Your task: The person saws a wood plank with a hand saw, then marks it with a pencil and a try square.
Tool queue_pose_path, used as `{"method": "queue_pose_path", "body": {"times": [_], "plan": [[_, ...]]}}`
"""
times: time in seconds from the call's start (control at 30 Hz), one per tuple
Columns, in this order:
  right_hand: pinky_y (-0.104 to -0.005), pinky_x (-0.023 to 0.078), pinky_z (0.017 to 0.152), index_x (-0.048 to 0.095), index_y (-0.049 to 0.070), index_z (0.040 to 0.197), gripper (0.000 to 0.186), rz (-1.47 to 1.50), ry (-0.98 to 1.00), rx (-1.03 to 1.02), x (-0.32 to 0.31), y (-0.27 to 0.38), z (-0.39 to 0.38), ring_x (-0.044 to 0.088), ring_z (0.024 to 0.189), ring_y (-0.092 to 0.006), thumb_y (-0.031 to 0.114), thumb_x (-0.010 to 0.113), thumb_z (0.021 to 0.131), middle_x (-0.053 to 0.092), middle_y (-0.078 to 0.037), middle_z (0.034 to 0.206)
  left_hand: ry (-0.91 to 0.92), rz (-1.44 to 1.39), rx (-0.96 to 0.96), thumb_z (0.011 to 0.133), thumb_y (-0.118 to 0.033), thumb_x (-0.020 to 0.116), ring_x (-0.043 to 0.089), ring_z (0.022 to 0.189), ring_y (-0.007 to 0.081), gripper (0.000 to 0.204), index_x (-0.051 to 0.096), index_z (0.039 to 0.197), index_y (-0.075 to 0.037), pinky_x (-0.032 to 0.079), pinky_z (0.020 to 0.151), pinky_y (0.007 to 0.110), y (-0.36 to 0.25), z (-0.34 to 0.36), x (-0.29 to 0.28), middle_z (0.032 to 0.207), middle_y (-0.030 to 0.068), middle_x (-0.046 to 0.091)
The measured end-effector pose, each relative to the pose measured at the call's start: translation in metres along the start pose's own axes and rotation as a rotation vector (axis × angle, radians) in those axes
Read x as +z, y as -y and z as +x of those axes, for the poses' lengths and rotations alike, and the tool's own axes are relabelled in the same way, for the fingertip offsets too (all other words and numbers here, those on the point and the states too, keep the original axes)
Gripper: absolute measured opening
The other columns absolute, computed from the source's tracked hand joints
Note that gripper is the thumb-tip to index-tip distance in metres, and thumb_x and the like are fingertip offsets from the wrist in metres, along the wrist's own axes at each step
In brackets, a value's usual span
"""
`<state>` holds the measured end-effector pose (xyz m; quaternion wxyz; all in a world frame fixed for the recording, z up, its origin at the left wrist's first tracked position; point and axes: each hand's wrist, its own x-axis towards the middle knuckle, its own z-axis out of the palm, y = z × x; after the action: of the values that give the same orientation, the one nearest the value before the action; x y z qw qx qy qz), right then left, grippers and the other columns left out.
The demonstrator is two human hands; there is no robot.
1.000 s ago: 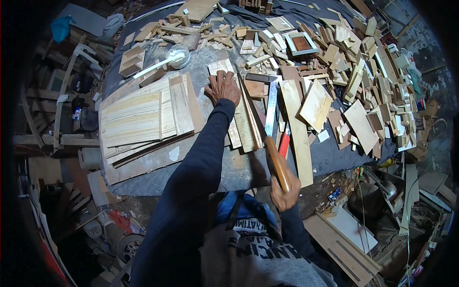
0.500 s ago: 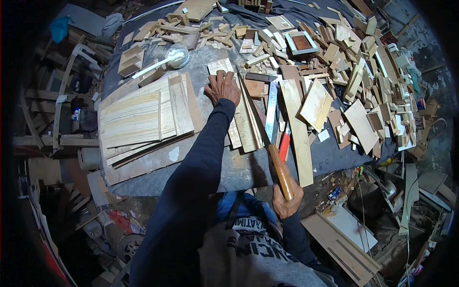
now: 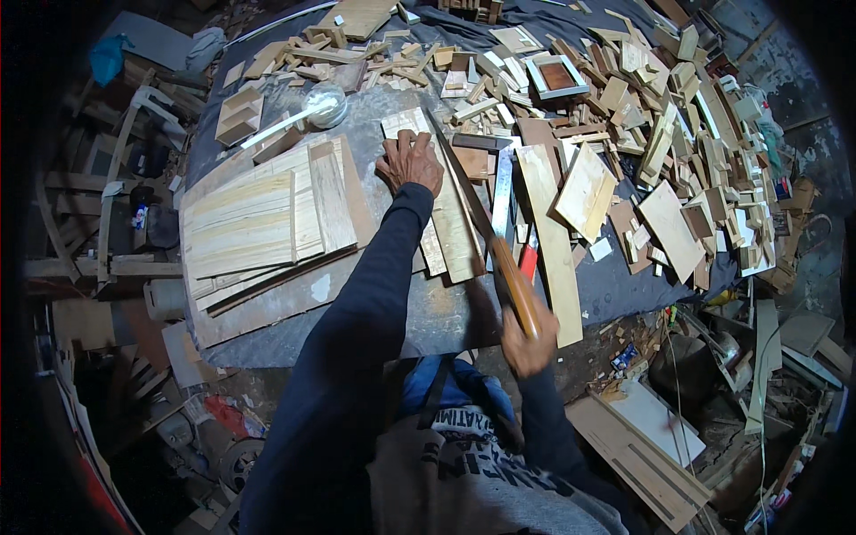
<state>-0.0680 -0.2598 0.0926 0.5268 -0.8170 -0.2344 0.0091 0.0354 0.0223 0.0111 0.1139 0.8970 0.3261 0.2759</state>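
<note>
My left hand bears down with bent fingers on a pale wooden board, gripping it against the tabletop near its far end. Another light strip lies under or beside that board; their exact overlap is hard to tell. In my right hand is the wooden handle of a handsaw, fingers wrapped round it and slightly blurred. The dark blade runs away from me along the board's right edge; whether its teeth are in the wood cannot be made out. Right of the saw lie a metal square and a red-handled tool.
Stacked panels cover the left of the table. A lit glass lamp and a small wooden compartment box stand beyond them. Offcuts heap up at the back and right. A long plank lies right of the square.
My right hand has pushed the saw forward, away from my body, along the board's edge. My left hand stays on the board. The whole view has shifted slightly.
</note>
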Motion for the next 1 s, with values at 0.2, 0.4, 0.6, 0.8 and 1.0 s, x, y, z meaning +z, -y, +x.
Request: {"method": "queue_pose_path", "body": {"times": [0.2,0.4,0.6,0.8,1.0], "plan": [[-0.0339,0.054,0.069,0.057,-0.002,0.129,0.050,0.040,0.029,-0.031,0.005,-0.004,-0.001,0.072,0.081,-0.0272,0.000,0.059,0.079,0.068,-0.024,0.096,0.019,-0.019,-0.023,0.086,-0.019,0.058,0.045,0.111,0.0288,0.021,0.070,0.103,-0.020,0.032,0.093,0.051,0.002,0.001,0.006,0.112,0.0034,0.057],[-0.0331,0.054,0.072,0.057,0.001,0.130,0.051,0.035,0.062,0.061,-0.004,0.010,-0.011,0.072,0.089,-0.0257,-0.001,0.059,0.079,0.068,-0.026,0.103,0.014,0.003,-0.008,0.086,-0.019,0.059,0.045,0.112,0.0293,0.021,0.070,0.103,-0.019,0.032,0.093,0.052,0.006,0.001,0.002,0.112,0.0040,0.056],[-0.0342,0.055,0.072,0.057,0.002,0.129,0.051,0.096,0.056,0.058,0.010,0.003,0.001,0.072,0.088,-0.0305,-0.001,0.060,0.078,0.068,-0.025,0.101,0.022,0.013,-0.040,0.086,-0.019,0.059,0.044,0.113,0.0287,0.021,0.070,0.104,-0.019,0.032,0.093,0.052,0.005,0.000,0.006,0.112,0.0038,0.056],[-0.0335,0.055,0.073,0.056,0.000,0.129,0.051,0.008,0.030,-0.048,-0.003,0.006,-0.004,0.072,0.088,-0.0310,-0.002,0.059,0.078,0.068,-0.025,0.102,0.015,0.006,-0.019,0.087,-0.020,0.058,0.044,0.113,0.0281,0.020,0.071,0.104,-0.020,0.032,0.092,0.052,0.006,0.001,0.002,0.113,0.0035,0.055],[-0.0332,0.055,0.071,0.058,0.000,0.126,0.047,0.041,0.001,-0.044,0.007,-0.004,0.008,0.072,0.085,-0.0323,-0.001,0.059,0.080,0.069,-0.023,0.099,0.002,-0.010,-0.017,0.086,-0.020,0.060,0.046,0.110,0.0276,0.020,0.072,0.102,-0.021,0.033,0.091,0.050,0.002,0.001,0.011,0.110,0.0036,0.056]]}}
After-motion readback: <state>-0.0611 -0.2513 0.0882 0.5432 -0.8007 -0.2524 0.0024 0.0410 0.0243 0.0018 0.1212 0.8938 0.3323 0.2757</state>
